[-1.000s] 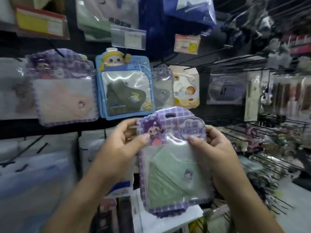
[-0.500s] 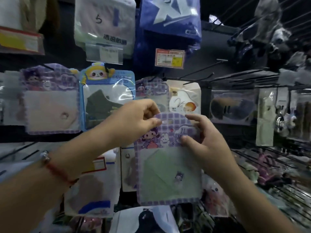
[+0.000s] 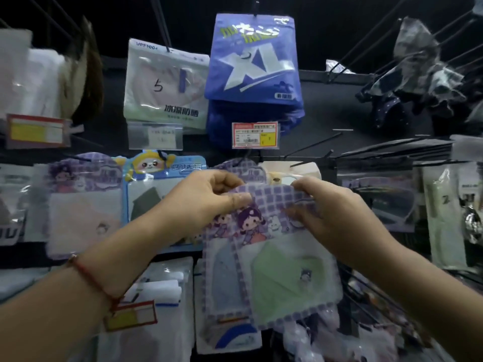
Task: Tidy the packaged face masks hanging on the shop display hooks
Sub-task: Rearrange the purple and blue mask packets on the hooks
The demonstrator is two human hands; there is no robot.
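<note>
A purple checked mask pack [image 3: 287,278] with a green mask inside hangs in front of me, raised to the middle row of hooks. My left hand [image 3: 206,199] pinches its top left corner and my right hand [image 3: 337,218] pinches its top right corner. Behind it sits another purple checked pack [image 3: 224,273] holding a bluish mask. Whether the pack's hole sits on a hook is hidden by my fingers. A cream cartoon pack [image 3: 290,171] peeks out just behind the held pack's top edge.
Left of my hands hang a blue cartoon pack [image 3: 146,184] and a purple pack with a pink mask [image 3: 83,205]. Above are a white UPF pack [image 3: 164,84] and a blue XL pack [image 3: 253,61]. Bare black hooks [image 3: 326,152] jut out at right.
Both hands lifted the green-mask pack from waist level up to the middle hook row, and my view tilted upward.
</note>
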